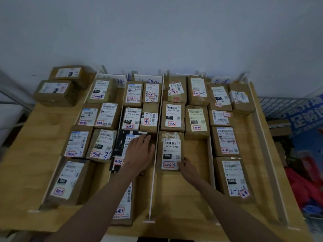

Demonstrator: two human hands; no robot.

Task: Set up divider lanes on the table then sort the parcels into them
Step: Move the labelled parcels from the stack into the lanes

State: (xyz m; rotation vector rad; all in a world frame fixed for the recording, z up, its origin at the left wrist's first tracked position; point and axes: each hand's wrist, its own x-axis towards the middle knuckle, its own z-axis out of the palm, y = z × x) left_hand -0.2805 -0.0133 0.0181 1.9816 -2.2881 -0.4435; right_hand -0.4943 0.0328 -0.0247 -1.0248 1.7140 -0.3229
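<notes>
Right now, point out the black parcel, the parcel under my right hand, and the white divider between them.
black parcel (120, 142), head view, on its dark left part.
brown parcel (170, 137), head view, on its taped top end.
white divider (153, 172), head view, midway along the strip.

The left hand (139, 152) lies flat over a black parcel (125, 145), hiding most of its label, and the left forearm covers the middle of the parcel (125, 206) below it. The right hand (186, 169) sits at the near right corner of a brown parcel (170, 151); its fingers (180, 165) are partly tucked against the box edge, so the grip cannot be read. Paper signs (146, 79) at the far end of the lanes are half hidden behind parcels (the handwriting is cut short). Small label print is blurred — illegible. The bench (183, 206) runs off the bottom edge, and red and blue items (307, 186) at right are smeared.
</notes>
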